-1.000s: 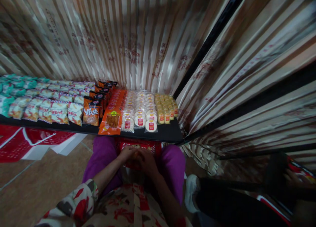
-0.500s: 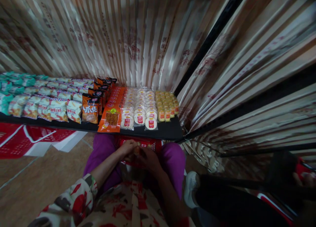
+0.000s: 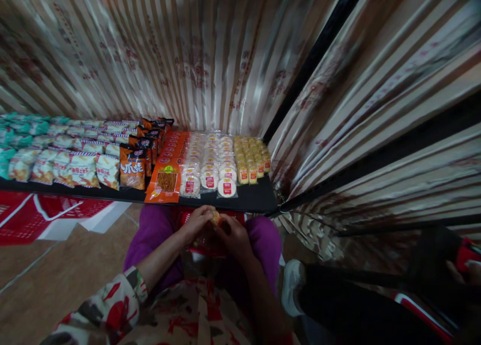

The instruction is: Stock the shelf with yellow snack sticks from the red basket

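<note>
A small yellow-orange wrapped snack (image 3: 216,218) is pinched between my hands, just in front of the shelf edge. My left hand (image 3: 198,222) has its fingers closed on the snack's left side. On the other side, my right hand (image 3: 236,236) grips it with bent fingers. A red plastic basket (image 3: 240,216) sits below, between my knees, largely covered by my hands. Similar small yellow packs (image 3: 252,159) stand in rows at the shelf's right end. Beside them lie round white wrapped crackers (image 3: 227,187) with red labels.
The black shelf (image 3: 259,197) also bears orange flat packs (image 3: 165,182), orange-black bags (image 3: 132,168) and white snack bags (image 3: 83,169). Red baskets (image 3: 22,220) stand below left. A striped curtain (image 3: 210,59) and black poles (image 3: 315,62) enclose the shelf. Another person's shoe (image 3: 293,287) is at right.
Both hands have risen slightly toward the shelf edge, and the yellow snack between them shows more clearly. The view has shifted a little.
</note>
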Demonstrator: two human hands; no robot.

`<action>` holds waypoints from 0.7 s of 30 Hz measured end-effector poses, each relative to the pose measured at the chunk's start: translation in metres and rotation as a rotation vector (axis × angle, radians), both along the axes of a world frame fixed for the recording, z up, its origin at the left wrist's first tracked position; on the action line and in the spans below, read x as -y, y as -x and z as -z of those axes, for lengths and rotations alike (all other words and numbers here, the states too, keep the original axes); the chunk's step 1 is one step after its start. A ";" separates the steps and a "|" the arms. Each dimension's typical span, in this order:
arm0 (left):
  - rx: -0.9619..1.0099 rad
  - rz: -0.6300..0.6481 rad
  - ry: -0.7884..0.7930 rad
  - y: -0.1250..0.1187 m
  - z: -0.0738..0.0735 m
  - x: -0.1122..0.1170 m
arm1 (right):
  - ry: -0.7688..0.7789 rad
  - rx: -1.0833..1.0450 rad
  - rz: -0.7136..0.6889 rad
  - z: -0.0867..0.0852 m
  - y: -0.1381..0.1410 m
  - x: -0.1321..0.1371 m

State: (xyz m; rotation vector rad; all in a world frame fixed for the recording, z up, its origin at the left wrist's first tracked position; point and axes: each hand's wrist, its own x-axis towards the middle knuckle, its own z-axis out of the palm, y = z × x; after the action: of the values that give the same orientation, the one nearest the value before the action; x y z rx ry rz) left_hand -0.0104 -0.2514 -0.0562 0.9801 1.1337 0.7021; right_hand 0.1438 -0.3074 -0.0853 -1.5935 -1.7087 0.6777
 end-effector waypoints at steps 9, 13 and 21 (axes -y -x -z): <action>0.013 0.008 -0.126 -0.048 -0.019 -0.022 | -0.060 0.077 0.108 -0.028 -0.033 -0.013; -0.054 0.035 -0.183 -0.075 -0.021 -0.030 | -0.073 0.096 0.159 -0.030 -0.056 -0.020; -0.158 0.049 -0.241 -0.125 -0.029 -0.041 | -0.168 0.189 0.416 -0.010 -0.087 -0.038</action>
State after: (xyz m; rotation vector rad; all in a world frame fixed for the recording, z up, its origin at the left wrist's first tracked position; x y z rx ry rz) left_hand 0.1144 -0.2100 -0.0273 1.2817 1.1752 0.7433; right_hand 0.2311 -0.2689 -0.0758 -1.8573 -1.4481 0.1777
